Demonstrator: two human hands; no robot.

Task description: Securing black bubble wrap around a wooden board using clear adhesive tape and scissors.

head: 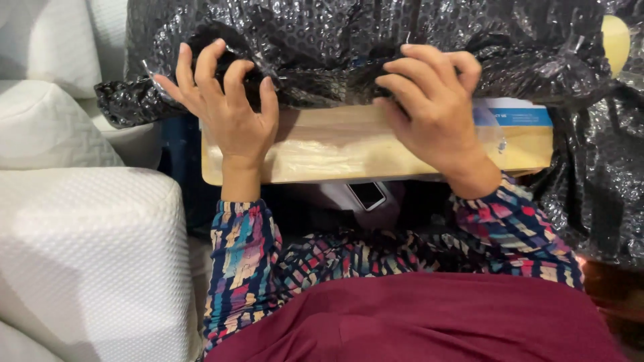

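A tan, flat box (335,151) wrapped in clear film lies across my lap, its far part covered by black bubble wrap (349,40). My left hand (228,110) rests on the box's left end with fingers curled into the edge of the bubble wrap. My right hand (433,107) lies on the box right of centre, fingers gripping the wrap's edge. A white and blue label (516,114) shows on the box's right end.
White quilted cushions (87,248) fill the left side. More black bubble wrap (597,181) hangs down on the right. A yellow round sticker (616,37) sits at the top right. A dark phone-like device (367,194) lies under the box.
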